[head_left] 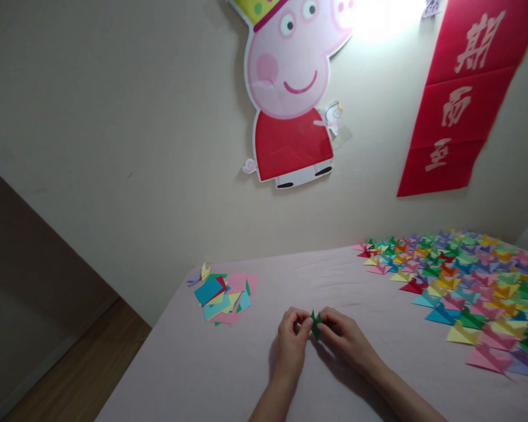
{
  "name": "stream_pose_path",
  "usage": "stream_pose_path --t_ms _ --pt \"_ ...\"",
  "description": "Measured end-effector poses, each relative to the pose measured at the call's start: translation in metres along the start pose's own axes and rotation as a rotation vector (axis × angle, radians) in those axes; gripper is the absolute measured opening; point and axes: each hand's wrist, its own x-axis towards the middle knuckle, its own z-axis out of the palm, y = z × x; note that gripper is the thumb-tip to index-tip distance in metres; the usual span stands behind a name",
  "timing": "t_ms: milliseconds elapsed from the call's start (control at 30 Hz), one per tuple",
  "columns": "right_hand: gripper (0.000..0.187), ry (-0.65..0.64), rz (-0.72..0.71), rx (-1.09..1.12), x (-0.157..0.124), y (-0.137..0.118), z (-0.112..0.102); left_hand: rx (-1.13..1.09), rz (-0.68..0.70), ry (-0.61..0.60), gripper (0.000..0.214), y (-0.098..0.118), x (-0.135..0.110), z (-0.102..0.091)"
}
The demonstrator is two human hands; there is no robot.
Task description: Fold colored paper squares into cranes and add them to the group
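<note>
A small dark green folded paper (315,326) with two pointed tips sticking up is held between both hands, over the front middle of the table. My left hand (294,334) pinches its left side between thumb and fingers. On the other side, my right hand (341,331) grips it with thumb and index finger. The fingers cover part of the paper, so its full shape is hidden.
Loose coloured paper sheets (226,299) lie at the table's left, beside a small yellow folded piece (205,271) and a purple one (194,280). Rows of folded paper cranes (470,293) cover the right. A wall (158,176) stands behind the pale tablecloth (180,363).
</note>
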Motion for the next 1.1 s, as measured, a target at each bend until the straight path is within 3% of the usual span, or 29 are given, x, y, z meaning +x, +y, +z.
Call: stream_pose_path --t_ms 667,1100 --pt "0.029 0.037 0.148 0.143 0.004 -0.003 -0.003 -0.066 -0.019 0.014 0.025 -0.003 0.002 -0.001" --pt "0.034 0.044 0.139 0.206 0.003 -0.003 0.001 -0.171 -0.076 0.030 0.034 -0.002 -0.001 0.009"
